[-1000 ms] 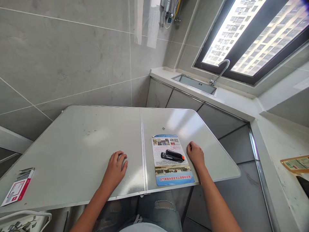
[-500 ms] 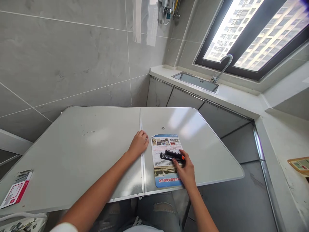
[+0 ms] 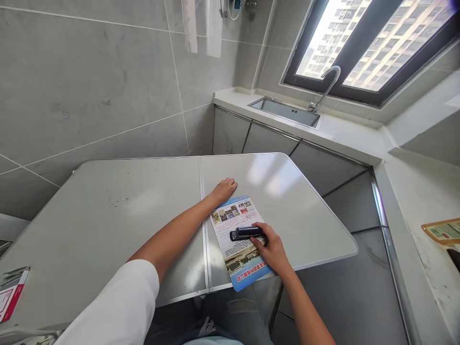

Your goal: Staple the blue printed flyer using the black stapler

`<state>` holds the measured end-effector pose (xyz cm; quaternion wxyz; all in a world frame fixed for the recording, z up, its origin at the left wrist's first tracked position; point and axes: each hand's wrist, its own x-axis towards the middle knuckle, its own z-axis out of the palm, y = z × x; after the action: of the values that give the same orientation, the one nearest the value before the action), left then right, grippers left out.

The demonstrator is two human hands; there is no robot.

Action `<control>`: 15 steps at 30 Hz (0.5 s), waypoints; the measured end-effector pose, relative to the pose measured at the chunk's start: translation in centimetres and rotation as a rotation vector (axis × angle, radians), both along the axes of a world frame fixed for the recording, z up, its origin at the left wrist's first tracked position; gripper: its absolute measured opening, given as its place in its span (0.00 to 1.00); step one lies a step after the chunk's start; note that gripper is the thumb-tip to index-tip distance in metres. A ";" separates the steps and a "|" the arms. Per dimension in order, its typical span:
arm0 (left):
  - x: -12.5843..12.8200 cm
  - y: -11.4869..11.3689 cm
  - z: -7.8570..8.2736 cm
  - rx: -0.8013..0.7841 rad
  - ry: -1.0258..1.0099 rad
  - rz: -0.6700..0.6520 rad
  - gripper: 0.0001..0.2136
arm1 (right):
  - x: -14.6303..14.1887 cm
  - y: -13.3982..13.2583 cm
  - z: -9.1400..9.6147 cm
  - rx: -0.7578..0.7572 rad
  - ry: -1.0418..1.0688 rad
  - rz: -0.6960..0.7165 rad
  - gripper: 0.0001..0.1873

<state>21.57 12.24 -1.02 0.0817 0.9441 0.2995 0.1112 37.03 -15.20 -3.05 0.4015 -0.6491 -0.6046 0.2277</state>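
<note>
A printed leaflet (image 3: 235, 239) with photos and a blue band lies on the right half of the grey folding table (image 3: 108, 215), hanging a little over the near edge. A black stapler (image 3: 246, 233) rests on the leaflet. My right hand (image 3: 271, 247) is closed around the stapler's right end. My left hand (image 3: 224, 188) reaches across the table's centre seam, its fingers curled on the tabletop at the leaflet's far edge.
A red and white card (image 3: 9, 294) lies at the table's near left corner. Beyond the table a counter holds a steel sink (image 3: 287, 111) and tap (image 3: 325, 86) under a window. A paper (image 3: 443, 231) lies on the counter at right.
My left hand moved from the left half across the seam to the leaflet's far edge. My right hand moved onto the stapler and gripped it. The leaflet has turned slightly.
</note>
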 end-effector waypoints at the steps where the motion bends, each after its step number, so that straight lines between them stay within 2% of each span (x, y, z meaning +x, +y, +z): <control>1: -0.8 0.1 0.2 0.006 -0.017 0.029 0.12 | 0.2 0.2 0.0 -0.004 0.003 0.022 0.20; 4: -5.3 1.2 0.9 0.021 -0.075 0.172 0.11 | 0.8 1.1 0.2 -0.025 0.009 0.108 0.20; 8: -14.7 2.8 1.2 0.014 -0.125 0.434 0.12 | 1.1 3.1 0.5 -0.030 0.019 0.227 0.20; 11: -20.6 2.9 0.6 -0.012 -0.133 0.560 0.10 | 0.3 4.8 0.9 -0.042 0.017 0.299 0.19; 13: -22.7 2.6 0.2 -0.029 -0.147 0.593 0.10 | -0.8 5.7 1.1 -0.044 0.013 0.326 0.18; 15: -23.5 2.0 0.0 -0.038 -0.174 0.605 0.11 | -2.1 6.3 1.3 -0.043 0.014 0.327 0.18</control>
<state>-1.90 14.20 -1.02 0.0878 0.7974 0.5606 0.2053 34.96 -8.90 -1.73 0.3492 -0.5490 -0.6944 0.3072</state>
